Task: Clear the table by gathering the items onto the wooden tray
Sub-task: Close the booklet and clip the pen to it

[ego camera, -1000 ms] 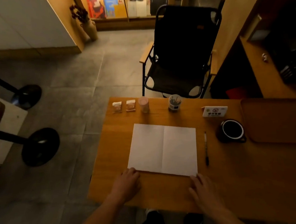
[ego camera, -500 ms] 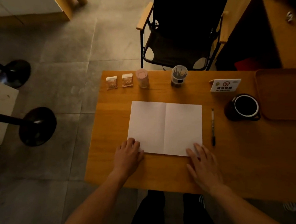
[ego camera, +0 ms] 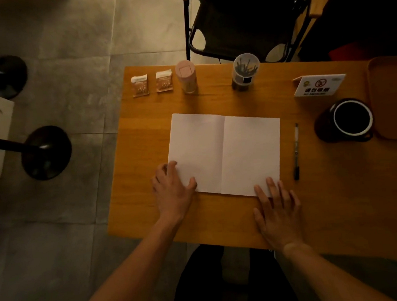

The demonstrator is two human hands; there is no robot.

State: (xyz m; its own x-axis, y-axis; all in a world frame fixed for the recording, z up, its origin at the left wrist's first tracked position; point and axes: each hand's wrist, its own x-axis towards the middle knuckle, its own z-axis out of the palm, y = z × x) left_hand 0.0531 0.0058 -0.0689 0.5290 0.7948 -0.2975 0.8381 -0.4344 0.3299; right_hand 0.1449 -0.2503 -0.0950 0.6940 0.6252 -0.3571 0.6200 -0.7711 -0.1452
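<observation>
While both hands are resting on the wooden table [ego camera: 221, 221], neither one is grasping anything. The left hand [ego camera: 172, 192] is lying palm down at the near left corner of the creased white paper sheet [ego camera: 226, 153], its fingers curling at the sheet's left edge and its thumb pressing on top of the paper. The right hand [ego camera: 277, 213] is lying flat with fingers spread, the fingertips overlapping the sheet's near right corner.

The sheet is lying unfolded in the middle of the table, a crease running down its centre. Just to its right a black pen [ego camera: 296, 151] is lying apart from the paper, parallel to the sheet's edge. Farther right a black mug [ego camera: 345, 121] with a white rim is sitting just beside the wooden tray [ego camera: 391, 99], which is lying at the table's right edge (only partly in view) and is holding nothing that can be seen.

Along the far edge two small sachets [ego camera: 151, 84] are lying side by side, next to a pink-lidded jar [ego camera: 186, 77]; a clear container of dark sticks [ego camera: 245, 72] and a no-smoking sign [ego camera: 318, 85] are standing farther right. A black chair [ego camera: 242, 20] is standing beyond the table.
</observation>
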